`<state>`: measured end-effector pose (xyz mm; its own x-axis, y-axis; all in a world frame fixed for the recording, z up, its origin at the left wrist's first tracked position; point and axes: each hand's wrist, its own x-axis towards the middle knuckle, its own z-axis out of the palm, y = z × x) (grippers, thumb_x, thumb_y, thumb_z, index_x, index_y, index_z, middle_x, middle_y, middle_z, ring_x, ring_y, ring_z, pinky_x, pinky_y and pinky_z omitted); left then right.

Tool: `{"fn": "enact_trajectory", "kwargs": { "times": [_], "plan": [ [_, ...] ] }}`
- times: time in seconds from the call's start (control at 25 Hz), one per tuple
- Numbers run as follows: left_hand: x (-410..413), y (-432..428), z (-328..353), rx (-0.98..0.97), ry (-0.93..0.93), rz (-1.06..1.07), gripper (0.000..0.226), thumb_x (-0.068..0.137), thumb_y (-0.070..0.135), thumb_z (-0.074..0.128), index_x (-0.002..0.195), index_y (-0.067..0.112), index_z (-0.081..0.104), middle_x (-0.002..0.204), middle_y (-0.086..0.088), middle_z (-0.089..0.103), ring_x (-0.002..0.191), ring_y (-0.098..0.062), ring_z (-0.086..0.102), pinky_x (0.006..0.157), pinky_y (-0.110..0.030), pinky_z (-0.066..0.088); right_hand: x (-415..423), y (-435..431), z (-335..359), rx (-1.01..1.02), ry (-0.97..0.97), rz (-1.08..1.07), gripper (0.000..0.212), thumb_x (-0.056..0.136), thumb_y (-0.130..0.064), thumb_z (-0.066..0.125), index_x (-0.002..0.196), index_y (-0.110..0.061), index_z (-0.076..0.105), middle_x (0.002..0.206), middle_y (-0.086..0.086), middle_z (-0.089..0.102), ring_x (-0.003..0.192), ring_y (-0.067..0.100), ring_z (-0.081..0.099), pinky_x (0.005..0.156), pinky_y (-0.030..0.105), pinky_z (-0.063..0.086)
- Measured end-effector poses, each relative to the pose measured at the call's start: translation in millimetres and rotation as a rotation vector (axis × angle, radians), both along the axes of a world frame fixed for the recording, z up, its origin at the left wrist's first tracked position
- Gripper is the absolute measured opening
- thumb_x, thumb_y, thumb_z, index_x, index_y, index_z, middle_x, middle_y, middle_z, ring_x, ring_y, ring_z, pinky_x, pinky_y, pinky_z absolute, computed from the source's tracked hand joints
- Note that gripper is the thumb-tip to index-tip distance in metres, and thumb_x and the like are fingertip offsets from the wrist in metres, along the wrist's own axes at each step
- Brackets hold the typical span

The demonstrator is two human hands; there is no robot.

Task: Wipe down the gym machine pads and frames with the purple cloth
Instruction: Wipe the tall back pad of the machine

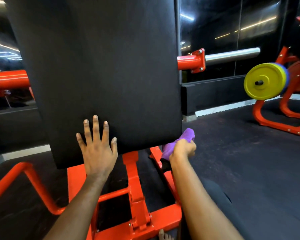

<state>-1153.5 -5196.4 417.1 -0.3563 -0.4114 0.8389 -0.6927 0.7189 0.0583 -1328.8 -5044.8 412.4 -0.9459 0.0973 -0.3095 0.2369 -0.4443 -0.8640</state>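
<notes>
A large black pad [100, 66] fills the middle of the head view, mounted on an orange frame [133, 184]. My left hand [98, 149] lies flat with spread fingers on the pad's lower edge. My right hand [183, 150] grips the bunched purple cloth [180, 141] just below the pad's lower right corner, beside an orange frame bar. Part of the cloth is hidden inside my fist.
An orange arm with a chrome sleeve [230, 55] sticks out to the right of the pad. Another orange machine with a yellow weight plate [263, 83] stands at the right. Dark rubber floor [249, 161] lies between them. Mirrored walls are behind.
</notes>
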Motion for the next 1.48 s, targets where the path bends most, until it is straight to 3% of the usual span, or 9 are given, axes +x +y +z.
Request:
{"fn": "enact_trajectory", "kwargs": {
  "times": [0.12,0.32,0.56,0.68,0.8,0.88,1.04,1.2,1.48],
  "plan": [
    [0.4,3.7,4.5,0.023,-0.025,0.002,0.063,0.093,0.035,0.059,0.149,0.013,0.042,0.164,-0.013,0.013,0.152,-0.036,0.005,0.112,-0.073,0.014,-10.5,18.9,28.7,0.105,0.032,0.088,0.026,0.097,-0.015,0.049,0.114,-0.023,0.067,0.111,0.000,0.056,0.097,0.027,0.058,0.077,0.029,0.042],
    [4.7,-0.3,33.7,0.020,-0.029,-0.051,0.067,0.091,0.035,0.062,0.151,0.018,0.037,0.166,-0.008,0.011,0.153,-0.031,0.004,0.113,-0.072,0.015,-19.9,27.2,102.3,0.379,0.332,0.131,0.027,0.094,-0.040,0.053,0.114,-0.027,0.066,0.120,0.011,0.067,0.106,0.035,0.060,0.089,0.036,0.048],
    [21.8,-22.7,105.8,0.055,0.066,-0.098,0.064,0.098,0.030,0.051,0.156,0.022,0.024,0.167,0.000,0.006,0.154,-0.023,0.004,0.118,-0.063,0.019,10.1,7.4,223.3,0.540,0.977,-0.035,0.057,0.094,-0.023,0.050,0.148,-0.040,0.045,0.132,0.012,0.064,0.121,0.037,0.058,0.101,0.043,0.042],
    [49.2,-40.7,114.3,0.074,0.087,-0.069,0.065,0.098,0.027,0.051,0.157,0.023,0.023,0.167,0.004,0.007,0.154,-0.021,0.005,0.116,-0.064,0.022,9.7,-20.5,197.7,1.036,1.404,-0.221,0.064,0.087,-0.045,0.048,0.150,-0.048,0.037,0.153,-0.002,0.048,0.144,0.027,0.036,0.107,0.050,0.029],
    [71.0,-53.6,106.4,0.069,0.045,-0.114,0.070,0.097,0.024,0.053,0.158,0.027,0.019,0.167,0.010,0.000,0.154,-0.015,0.002,0.114,-0.061,0.027,-9.5,-51.1,167.5,1.084,1.371,-0.111,0.066,0.094,-0.052,0.041,0.155,-0.053,0.015,0.170,-0.008,0.000,0.155,0.029,-0.014,0.112,0.074,0.007],
    [76.8,-59.8,103.8,0.060,0.044,-0.148,0.072,0.096,0.022,0.054,0.158,0.029,0.018,0.167,0.013,-0.001,0.154,-0.013,0.001,0.114,-0.056,0.032,9.3,-70.7,151.8,1.031,1.381,-0.094,0.068,0.093,-0.043,0.048,0.155,-0.050,0.020,0.169,-0.007,0.002,0.155,0.030,-0.012,0.109,0.079,0.013],
    [77.3,-63.6,106.3,0.054,0.096,-0.162,0.067,0.095,0.015,0.055,0.155,0.028,0.028,0.166,0.011,0.013,0.152,-0.016,0.016,0.108,-0.051,0.042,74.5,-109.6,83.2,1.226,1.832,-0.122,0.084,0.083,-0.040,0.058,0.157,-0.045,0.019,0.168,0.002,0.018,0.155,0.038,-0.003,0.106,0.080,0.019],
    [79.0,-68.6,113.2,0.022,0.131,-0.155,0.057,0.097,0.023,0.042,0.153,0.028,0.032,0.165,0.010,0.013,0.152,-0.017,0.016,0.113,-0.049,0.037,59.3,-117.1,124.8,1.213,1.822,-0.277,0.087,0.085,-0.036,0.060,0.158,-0.047,0.013,0.167,-0.001,0.022,0.155,0.037,-0.001,0.108,0.078,0.018],
    [73.2,-84.7,149.3,-0.022,0.211,-0.214,0.050,0.100,0.025,0.050,0.148,0.021,0.039,0.164,0.009,0.020,0.150,-0.017,0.020,0.112,-0.050,0.039,4.8,-102.8,327.0,1.003,1.306,-0.294,0.068,0.095,-0.041,0.048,0.156,-0.045,0.020,0.169,-0.003,0.010,0.154,0.039,-0.005,0.110,0.078,0.014]
  ]
}}
